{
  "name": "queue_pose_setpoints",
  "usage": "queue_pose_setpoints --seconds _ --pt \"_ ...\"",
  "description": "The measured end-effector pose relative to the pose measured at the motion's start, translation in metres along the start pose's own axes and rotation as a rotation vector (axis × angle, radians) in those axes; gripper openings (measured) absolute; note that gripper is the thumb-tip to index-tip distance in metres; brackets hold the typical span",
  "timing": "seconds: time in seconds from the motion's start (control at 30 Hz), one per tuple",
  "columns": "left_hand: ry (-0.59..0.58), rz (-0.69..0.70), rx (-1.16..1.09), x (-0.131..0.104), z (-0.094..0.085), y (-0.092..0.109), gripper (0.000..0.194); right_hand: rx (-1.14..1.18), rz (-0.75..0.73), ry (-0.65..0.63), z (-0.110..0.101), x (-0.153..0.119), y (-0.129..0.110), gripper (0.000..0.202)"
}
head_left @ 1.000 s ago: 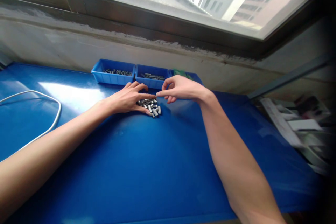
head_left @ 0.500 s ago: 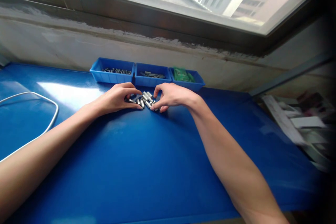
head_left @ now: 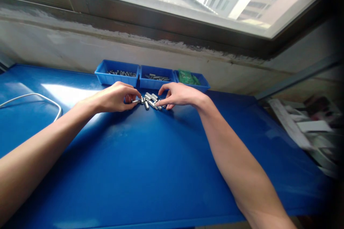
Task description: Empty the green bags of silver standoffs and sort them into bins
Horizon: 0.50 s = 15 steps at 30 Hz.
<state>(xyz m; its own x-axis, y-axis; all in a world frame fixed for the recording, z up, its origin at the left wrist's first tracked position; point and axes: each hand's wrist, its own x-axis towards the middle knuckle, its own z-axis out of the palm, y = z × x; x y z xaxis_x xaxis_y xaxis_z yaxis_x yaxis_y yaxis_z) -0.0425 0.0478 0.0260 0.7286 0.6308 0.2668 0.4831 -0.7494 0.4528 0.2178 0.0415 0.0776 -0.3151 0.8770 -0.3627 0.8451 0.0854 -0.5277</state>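
A small heap of silver metal standoffs (head_left: 151, 96) lies on the blue table, between my two hands. My left hand (head_left: 118, 96) is at the heap's left side, its thumb and forefinger closed on one standoff (head_left: 136, 101). Its other fingers curl underneath, partly hidden. Over the right side of the heap, my right hand (head_left: 178, 94) has thumb and forefinger apart. The thumb tip touches or nearly touches the pieces there, and some standoffs are partly covered by the fingers.
Behind the hands stand three blue bins: the left bin (head_left: 116, 78) and middle bin (head_left: 156, 83) hold metal parts, the right bin (head_left: 202, 87) green packets. A white cable (head_left: 57, 109) crosses the blue table (head_left: 150, 171) at left. Papers (head_left: 292, 125) lie at right.
My left hand has drawn slightly left, its thumb and forefinger closing on a standoff. My right hand has stayed over the heap, its forefinger and thumb still apart.
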Motion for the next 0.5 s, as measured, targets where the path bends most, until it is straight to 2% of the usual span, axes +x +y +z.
queue_pose_setpoints --seconds 0.23,0.37,0.5 --pt "-0.024 -0.147 -0.126 0.002 -0.016 -0.002 0.043 -0.003 -0.007 0.108 -0.010 -0.003 0.005 0.046" --pt "0.083 -0.228 -0.301 0.003 -0.019 0.005 0.044 0.009 -0.084 0.187 -0.014 -0.003 0.007 0.038" --pt "0.244 -0.341 -0.623 0.009 -0.008 0.017 0.058 0.140 -0.222 0.226 -0.013 -0.002 0.005 0.031"
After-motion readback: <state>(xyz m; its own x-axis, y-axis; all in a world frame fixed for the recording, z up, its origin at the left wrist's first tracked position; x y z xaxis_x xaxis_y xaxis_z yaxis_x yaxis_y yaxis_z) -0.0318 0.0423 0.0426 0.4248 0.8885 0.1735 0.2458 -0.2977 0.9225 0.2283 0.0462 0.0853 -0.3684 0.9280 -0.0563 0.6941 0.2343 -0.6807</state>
